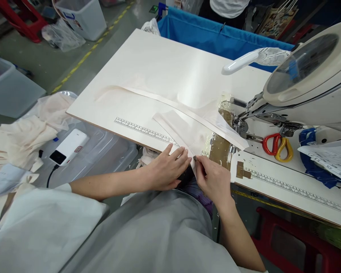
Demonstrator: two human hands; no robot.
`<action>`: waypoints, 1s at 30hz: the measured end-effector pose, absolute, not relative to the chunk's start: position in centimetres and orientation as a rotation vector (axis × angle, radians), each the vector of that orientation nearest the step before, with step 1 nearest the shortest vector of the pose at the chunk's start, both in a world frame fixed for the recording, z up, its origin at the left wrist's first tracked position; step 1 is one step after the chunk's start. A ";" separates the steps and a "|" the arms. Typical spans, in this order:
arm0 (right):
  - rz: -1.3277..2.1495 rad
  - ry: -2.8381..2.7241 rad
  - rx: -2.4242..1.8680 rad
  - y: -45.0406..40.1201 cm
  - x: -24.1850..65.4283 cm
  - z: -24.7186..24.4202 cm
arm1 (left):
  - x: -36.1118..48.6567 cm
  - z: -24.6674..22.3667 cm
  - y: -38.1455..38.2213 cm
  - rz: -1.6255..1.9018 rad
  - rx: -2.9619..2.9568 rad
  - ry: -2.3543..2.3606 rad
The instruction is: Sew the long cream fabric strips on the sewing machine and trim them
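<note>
My left hand (169, 167) lies palm down at the table's near edge, fingers stretched over the lower end of a pale, thin fabric piece (179, 127). Close beside it, my right hand (214, 178) pinches the narrow end of this fabric between thumb and forefinger. A small dark bit shows at those fingertips, too small to name. Behind both hands, a longer pale fabric strip (165, 99) with a folded edge curves across the table to the sewing machine (240, 123). Its far end lies beside the presser foot area.
The white table (147, 57) carries a printed ruler (144, 129) and brown tape. Red and yellow-handled scissors (277, 147) lie right of the needle area, near blue cloth (308, 151) and papers. A white power bank (69, 147) sits on a clear plastic lid at left, beside piled fabric (25, 136).
</note>
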State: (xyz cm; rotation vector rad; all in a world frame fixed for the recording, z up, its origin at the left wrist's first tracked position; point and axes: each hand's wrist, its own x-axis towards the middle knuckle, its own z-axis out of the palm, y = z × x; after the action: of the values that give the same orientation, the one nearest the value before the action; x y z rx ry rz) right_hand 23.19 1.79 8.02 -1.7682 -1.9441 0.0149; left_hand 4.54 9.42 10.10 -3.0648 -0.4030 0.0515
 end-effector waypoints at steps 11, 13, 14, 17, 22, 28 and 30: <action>0.034 -1.676 -1.739 2.5 22.4 8.2 | 4.3 10.0 11.1 0.144 -3.076 -0.548; 0.003 -1.735 -1.725 3.8 22.2 7.9 | 4.3 10.0 11.0 0.135 -3.071 -0.549; -0.010 -1.764 -1.718 4.3 22.2 7.7 | 4.3 10.0 10.8 0.125 -3.064 -0.548; -0.027 -1.824 -1.730 5.3 22.3 7.2 | 4.4 10.0 10.4 0.086 -3.039 -0.547; 0.009 -1.856 -1.762 5.4 22.5 6.9 | 4.3 9.9 10.2 0.045 -3.019 -0.523; 0.035 -1.857 -1.785 5.8 22.4 7.0 | 4.3 9.9 10.2 0.048 -3.010 -0.524; 0.035 -1.876 -1.772 6.3 22.3 7.1 | 4.3 9.9 10.2 0.048 -3.007 -0.522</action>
State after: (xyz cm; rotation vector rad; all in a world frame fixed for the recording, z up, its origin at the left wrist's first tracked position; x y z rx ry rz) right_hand 22.25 6.28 7.13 -1.7720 -1.8760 0.0348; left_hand 4.32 10.24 9.89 -3.0065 -0.5220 0.0479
